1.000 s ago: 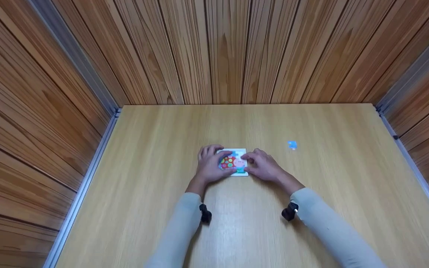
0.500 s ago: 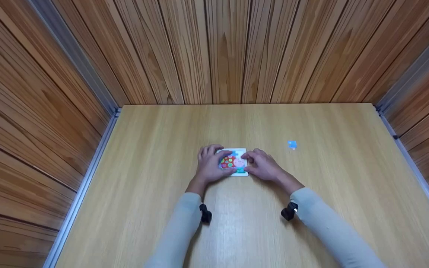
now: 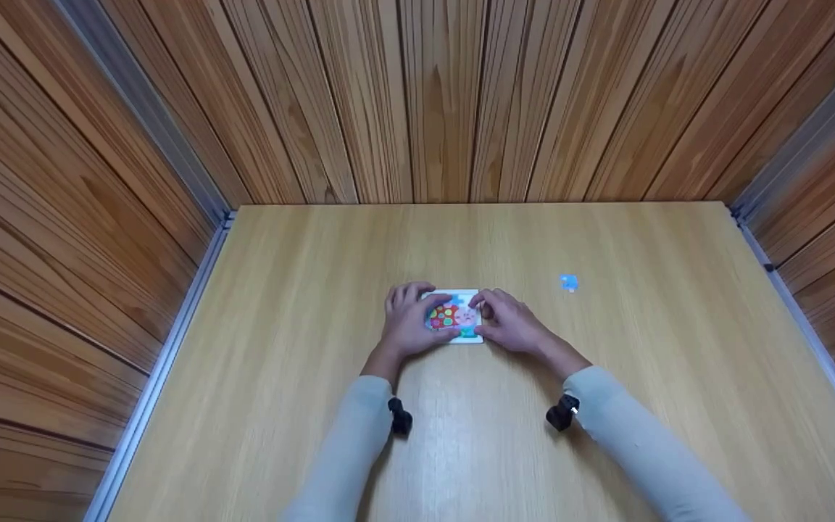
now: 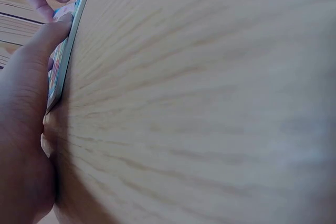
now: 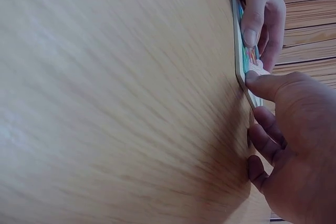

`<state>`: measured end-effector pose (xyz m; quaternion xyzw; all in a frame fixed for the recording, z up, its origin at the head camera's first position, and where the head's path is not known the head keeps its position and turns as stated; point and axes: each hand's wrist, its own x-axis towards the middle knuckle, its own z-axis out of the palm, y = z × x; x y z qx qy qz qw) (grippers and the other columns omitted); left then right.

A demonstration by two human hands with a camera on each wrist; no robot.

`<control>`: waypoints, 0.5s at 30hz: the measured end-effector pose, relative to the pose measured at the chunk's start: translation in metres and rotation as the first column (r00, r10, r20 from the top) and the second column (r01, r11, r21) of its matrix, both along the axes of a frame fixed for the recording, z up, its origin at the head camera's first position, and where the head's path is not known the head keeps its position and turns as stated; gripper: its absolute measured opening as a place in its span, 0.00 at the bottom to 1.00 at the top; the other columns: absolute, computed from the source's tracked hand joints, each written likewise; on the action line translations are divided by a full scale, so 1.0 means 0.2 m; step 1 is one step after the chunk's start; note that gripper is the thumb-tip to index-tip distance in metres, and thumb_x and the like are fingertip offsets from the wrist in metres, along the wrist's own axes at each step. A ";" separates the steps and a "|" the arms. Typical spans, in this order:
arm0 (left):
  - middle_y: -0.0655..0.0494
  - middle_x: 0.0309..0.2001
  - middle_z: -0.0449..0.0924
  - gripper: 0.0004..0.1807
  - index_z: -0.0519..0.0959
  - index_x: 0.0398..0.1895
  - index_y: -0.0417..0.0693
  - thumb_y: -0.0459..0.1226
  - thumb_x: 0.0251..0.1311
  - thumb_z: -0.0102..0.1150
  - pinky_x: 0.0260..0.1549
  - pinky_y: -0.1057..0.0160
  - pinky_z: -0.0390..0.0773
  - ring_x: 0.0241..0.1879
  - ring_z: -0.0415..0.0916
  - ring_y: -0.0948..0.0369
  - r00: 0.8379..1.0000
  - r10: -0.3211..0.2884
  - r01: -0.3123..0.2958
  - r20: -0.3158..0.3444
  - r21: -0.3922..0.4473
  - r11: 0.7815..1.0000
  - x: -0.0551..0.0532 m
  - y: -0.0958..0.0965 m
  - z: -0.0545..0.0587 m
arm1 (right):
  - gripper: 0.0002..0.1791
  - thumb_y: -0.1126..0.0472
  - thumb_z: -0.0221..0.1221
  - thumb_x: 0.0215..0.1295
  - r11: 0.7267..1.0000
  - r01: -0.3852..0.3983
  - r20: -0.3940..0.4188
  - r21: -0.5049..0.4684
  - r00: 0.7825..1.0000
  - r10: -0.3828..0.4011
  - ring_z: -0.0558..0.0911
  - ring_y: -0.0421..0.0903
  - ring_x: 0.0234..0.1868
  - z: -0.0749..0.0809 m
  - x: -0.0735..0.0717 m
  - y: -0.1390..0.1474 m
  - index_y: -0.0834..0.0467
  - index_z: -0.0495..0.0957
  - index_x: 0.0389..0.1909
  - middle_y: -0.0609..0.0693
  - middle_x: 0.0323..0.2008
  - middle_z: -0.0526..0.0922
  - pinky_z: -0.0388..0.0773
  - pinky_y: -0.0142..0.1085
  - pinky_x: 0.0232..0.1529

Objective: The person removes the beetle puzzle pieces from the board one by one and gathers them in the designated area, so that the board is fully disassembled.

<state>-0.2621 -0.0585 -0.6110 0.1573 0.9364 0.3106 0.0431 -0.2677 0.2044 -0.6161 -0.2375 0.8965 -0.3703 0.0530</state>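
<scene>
Just below the middle of the head view, a picture-puzzle board [image 3: 470,339], flat on the table [image 3: 301,290]; on its face, a red spotted patch [image 3: 443,315] at left and a pink piece [image 3: 465,317] at right. Over the left end, the left hand [image 3: 410,324]: thumb and forefinger bent round that end with tips on the face, gripping the board; at the right end, the right hand [image 3: 512,324]: thumb near the lower right corner, forefinger above, apparently pinching the pink piece; remaining fingers folded in. Toward the upper right of the table, well apart from both hands, a loose blue piece [image 3: 569,283].

Looks thin, light and stiff, perhaps card or wood; probably slides easily on the smooth table, so best held by opposite edges; for the pieces, likely flat and weak at the tabs, better a light fingertip pinch at the sides, without forcing.
</scene>
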 end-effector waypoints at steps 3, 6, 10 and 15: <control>0.50 0.81 0.68 0.40 0.81 0.77 0.67 0.64 0.63 0.76 0.90 0.31 0.41 0.84 0.55 0.44 1.000 0.004 -0.004 -0.003 -0.004 1.000 0.00 0.00 0.00 | 0.21 0.58 0.74 0.74 1.000 0.002 0.002 0.006 1.000 -0.002 0.76 0.44 0.46 -0.03 -0.01 0.01 0.51 0.78 0.62 0.49 0.46 0.79 0.72 0.37 0.47; 0.51 0.81 0.68 0.40 0.81 0.77 0.67 0.64 0.63 0.76 0.90 0.31 0.42 0.84 0.55 0.44 1.000 0.006 -0.006 -0.006 -0.009 1.000 0.00 0.00 0.00 | 0.21 0.58 0.74 0.74 1.000 0.011 0.013 -0.002 1.000 -0.011 0.76 0.44 0.45 0.00 0.00 0.00 0.52 0.79 0.63 0.50 0.46 0.78 0.72 0.36 0.47; 0.51 0.81 0.68 0.39 0.81 0.77 0.67 0.64 0.63 0.76 0.90 0.31 0.42 0.84 0.55 0.44 1.000 0.008 -0.008 -0.008 -0.007 1.000 0.00 0.00 0.01 | 0.21 0.62 0.73 0.74 0.999 0.032 0.056 0.001 0.998 -0.032 0.76 0.47 0.47 0.09 0.04 -0.04 0.56 0.80 0.64 0.52 0.47 0.78 0.71 0.36 0.48; 0.51 0.81 0.68 0.39 0.81 0.77 0.67 0.63 0.63 0.76 0.90 0.31 0.42 0.84 0.55 0.44 1.000 0.010 -0.010 -0.007 -0.008 1.000 0.00 0.00 0.01 | 0.22 0.65 0.70 0.77 0.997 0.055 0.118 0.045 0.991 -0.060 0.79 0.51 0.53 0.18 0.08 -0.07 0.61 0.79 0.67 0.57 0.52 0.80 0.76 0.42 0.56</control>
